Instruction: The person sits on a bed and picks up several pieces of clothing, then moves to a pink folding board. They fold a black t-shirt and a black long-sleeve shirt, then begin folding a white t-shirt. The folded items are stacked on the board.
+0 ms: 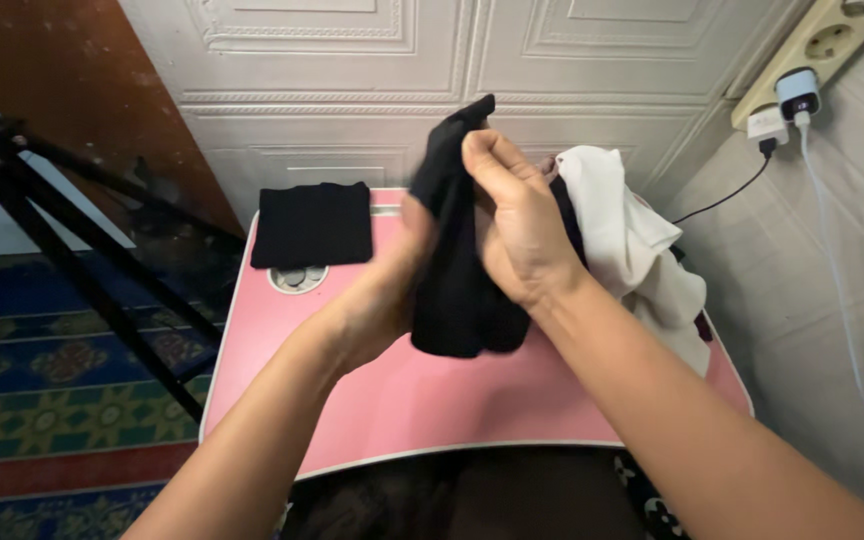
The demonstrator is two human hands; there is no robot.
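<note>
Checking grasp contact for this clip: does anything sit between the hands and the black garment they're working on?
Nothing visible does. The right hand pinches the black garment near its top and the left hand grips it lower; it hangs above the pink table.

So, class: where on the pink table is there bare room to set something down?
The pink table is bare along its near edge, below both hands and the black cloth they hold. The far side is crowded: folded black cloth left, white pile right.
</note>
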